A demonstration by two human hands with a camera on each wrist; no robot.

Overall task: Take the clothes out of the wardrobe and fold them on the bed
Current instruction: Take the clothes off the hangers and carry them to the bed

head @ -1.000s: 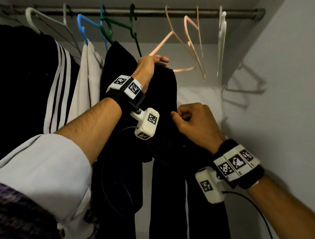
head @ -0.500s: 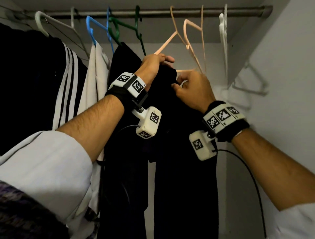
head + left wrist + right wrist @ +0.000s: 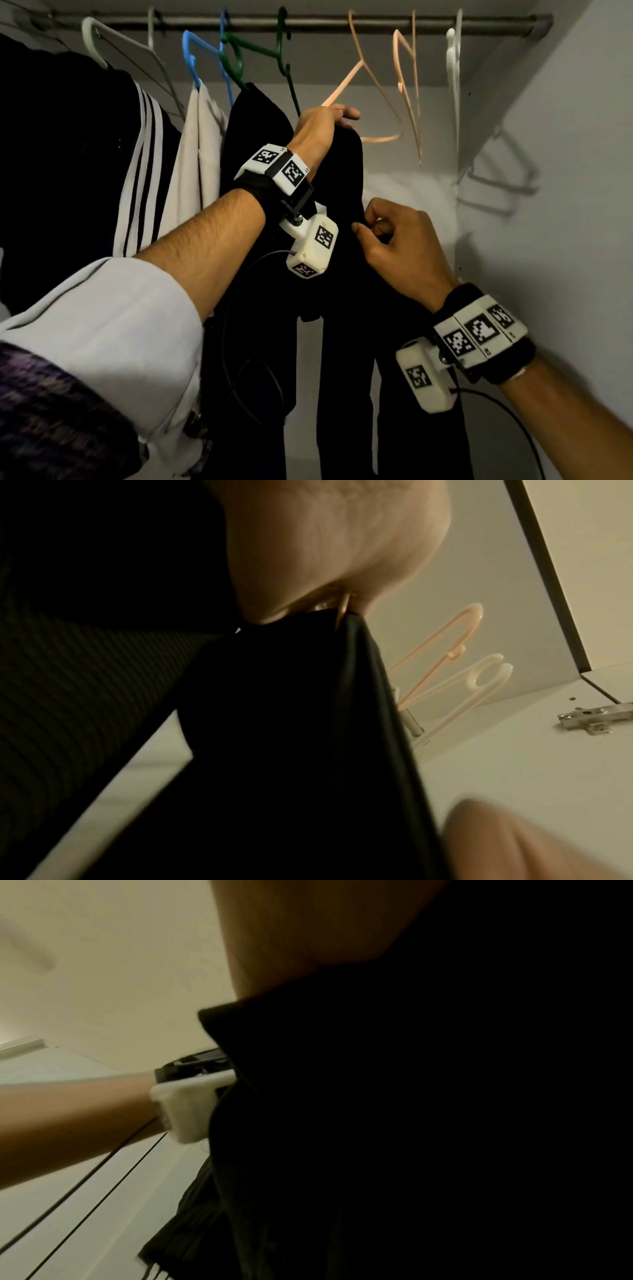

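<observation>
A: What hangs at the far left of the head view?

B: A dark garment with white stripes fills the upper left, on the metal rail that runs across the top. Just right of it a white garment hangs from a blue hanger.

A: And at the centre?

B: The black trousers are draped over a peach hanger, their legs falling to the bottom edge. A second black garment hangs just left of them under a green hanger.

A: What does the left hand do?

B: The left hand is raised in the upper middle of the frame, its fingers wrapped over the top fold of the trousers. The left wrist view shows the palm pressed down on the black cloth, with a sliver of peach plastic at the fold.

A: The right hand?

B: The right hand, lower and right of centre, pinches the edge of the trousers between thumb and curled fingers. The right wrist view is mostly dark cloth.

A: Further right?

B: Another peach hanger and a white hanger hang bare in the upper right, beside the grey wardrobe wall.
</observation>
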